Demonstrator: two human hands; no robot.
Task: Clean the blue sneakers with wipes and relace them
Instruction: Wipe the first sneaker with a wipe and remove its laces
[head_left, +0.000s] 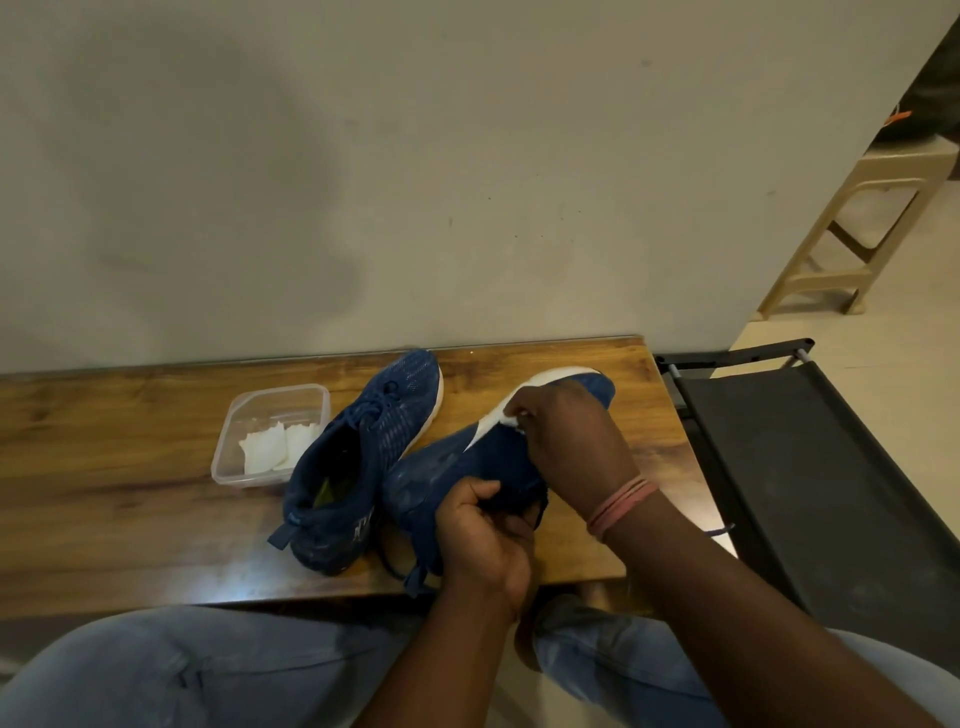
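Head view, seated person facing a wooden worktop (156, 467) set against a pale wall (363, 182).

Two blue sneakers are on or over the worktop. The first sneaker (363, 447) stands upright on its sole near the middle, toe toward the wall, heel toward the person, laces still threaded, opening facing up. A heel loop sticks out at its near end.

The second sneaker (457, 467) lies just to the right of the first, turned on its side so that the white sole edge (540, 384) faces up and left. Its heel end is lifted near the front edge of the worktop; its toe points toward the back right corner.

The left hand (483, 535) grips the second sneaker at the collar, fingers curled round the dark rim of the opening, thumb on the outside.

The right hand (566, 436) rests over the midfoot of the same sneaker. Its fingers are bent and pinch a small white wipe (511, 415) against the white sole edge. Pink bands (621, 506) circle the right wrist.

A clear plastic container (270, 405) sits on the worktop just left of the first sneaker, touching or nearly touching it; which one cannot be told. Folded white wipes (275, 444) lie inside it.

A loose dark lace end (719, 531) shows at the right edge of the worktop.

Beside the worktop on the right stands a black frame with dark fabric (805, 467). A beige plastic stool (857, 228) stands farther back on the floor. Jeans-clad knees (182, 670) fill the bottom of the view.
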